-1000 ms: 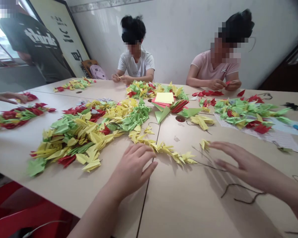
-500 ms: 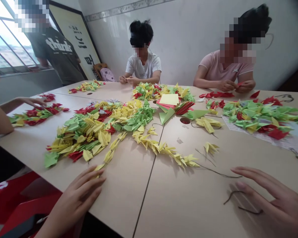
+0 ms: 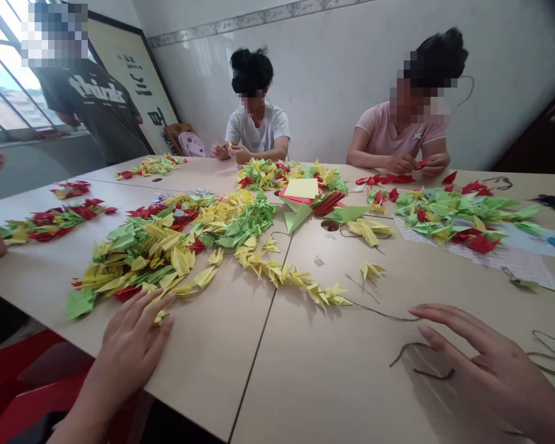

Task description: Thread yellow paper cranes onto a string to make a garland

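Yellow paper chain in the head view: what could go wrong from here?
The dark thread runs from the yellow paper chain to the fingertips of the right hand, so a sharp tug might shift the chain.
The loose thread ends lie partly behind that hand and could snag or tangle.
The left hand is at the near edge of the mixed paper pile, so a sweep might scatter folded pieces.

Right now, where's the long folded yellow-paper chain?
In the head view's middle, the chain crosses the dark table seam by the right end of the colourful paper pile.
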`<control>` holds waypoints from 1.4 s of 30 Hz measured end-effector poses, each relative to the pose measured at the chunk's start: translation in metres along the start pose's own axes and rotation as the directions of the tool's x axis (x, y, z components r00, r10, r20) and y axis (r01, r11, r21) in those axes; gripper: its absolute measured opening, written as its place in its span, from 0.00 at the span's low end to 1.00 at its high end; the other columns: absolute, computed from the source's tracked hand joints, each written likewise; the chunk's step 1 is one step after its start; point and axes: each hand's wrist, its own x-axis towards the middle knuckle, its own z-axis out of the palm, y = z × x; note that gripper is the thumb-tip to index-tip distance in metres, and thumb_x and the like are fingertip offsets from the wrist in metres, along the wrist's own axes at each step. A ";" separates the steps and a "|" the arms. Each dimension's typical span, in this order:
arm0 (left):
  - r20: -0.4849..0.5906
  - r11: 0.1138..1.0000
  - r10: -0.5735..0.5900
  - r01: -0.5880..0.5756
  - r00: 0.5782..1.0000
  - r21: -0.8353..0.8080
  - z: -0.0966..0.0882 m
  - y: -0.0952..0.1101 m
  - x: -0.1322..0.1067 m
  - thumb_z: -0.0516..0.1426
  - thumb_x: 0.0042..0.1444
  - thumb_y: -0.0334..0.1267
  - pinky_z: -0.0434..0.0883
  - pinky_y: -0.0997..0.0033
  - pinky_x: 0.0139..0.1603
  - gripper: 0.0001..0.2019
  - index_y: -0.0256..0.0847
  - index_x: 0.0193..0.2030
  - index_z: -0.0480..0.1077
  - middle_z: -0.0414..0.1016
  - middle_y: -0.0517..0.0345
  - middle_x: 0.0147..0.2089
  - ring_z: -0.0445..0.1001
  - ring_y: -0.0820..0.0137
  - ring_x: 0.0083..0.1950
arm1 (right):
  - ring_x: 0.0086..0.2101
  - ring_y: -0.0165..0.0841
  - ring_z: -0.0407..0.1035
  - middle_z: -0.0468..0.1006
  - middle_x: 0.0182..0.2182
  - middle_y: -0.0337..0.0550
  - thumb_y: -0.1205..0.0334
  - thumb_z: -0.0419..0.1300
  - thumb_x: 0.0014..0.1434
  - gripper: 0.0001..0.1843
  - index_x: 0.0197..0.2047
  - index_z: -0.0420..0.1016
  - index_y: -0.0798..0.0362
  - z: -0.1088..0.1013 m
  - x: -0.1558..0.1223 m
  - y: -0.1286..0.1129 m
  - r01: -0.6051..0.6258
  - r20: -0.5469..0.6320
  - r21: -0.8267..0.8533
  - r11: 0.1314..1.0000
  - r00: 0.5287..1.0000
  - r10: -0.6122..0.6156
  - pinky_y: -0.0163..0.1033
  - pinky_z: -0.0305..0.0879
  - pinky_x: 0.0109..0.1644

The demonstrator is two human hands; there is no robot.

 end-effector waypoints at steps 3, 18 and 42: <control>-0.003 0.996 0.035 -0.035 0.999 -0.083 -0.005 0.036 0.030 0.49 0.55 0.44 0.56 0.50 0.58 0.17 0.45 0.50 0.63 0.65 0.50 0.52 0.59 0.56 0.58 | 0.43 0.43 0.69 0.74 0.44 0.45 0.46 0.54 0.51 0.17 0.40 0.73 0.43 0.002 0.002 0.000 0.023 -0.001 -0.052 0.998 1.000 -0.023 0.37 0.71 0.23; -0.250 0.866 -0.158 0.012 0.955 -0.500 0.058 0.096 0.133 0.46 0.59 0.41 0.62 0.67 0.49 0.15 0.39 0.35 0.71 0.72 0.55 0.37 0.68 0.68 0.43 | 0.42 0.39 0.67 0.75 0.38 0.46 0.59 0.50 0.56 0.10 0.37 0.71 0.50 0.042 0.041 -0.046 0.297 0.185 -0.228 0.927 0.948 -0.258 0.47 0.64 0.45; 0.123 0.721 0.297 -0.138 0.947 -0.678 0.048 0.117 0.124 0.49 0.56 0.49 0.58 0.62 0.57 0.18 0.43 0.49 0.66 0.68 0.54 0.51 0.62 0.66 0.55 | 0.20 0.21 0.56 0.57 0.18 0.31 0.66 0.52 0.55 0.08 0.25 0.60 0.52 -0.075 0.090 -0.153 0.113 -0.132 0.615 0.780 0.990 -0.039 0.33 0.55 0.25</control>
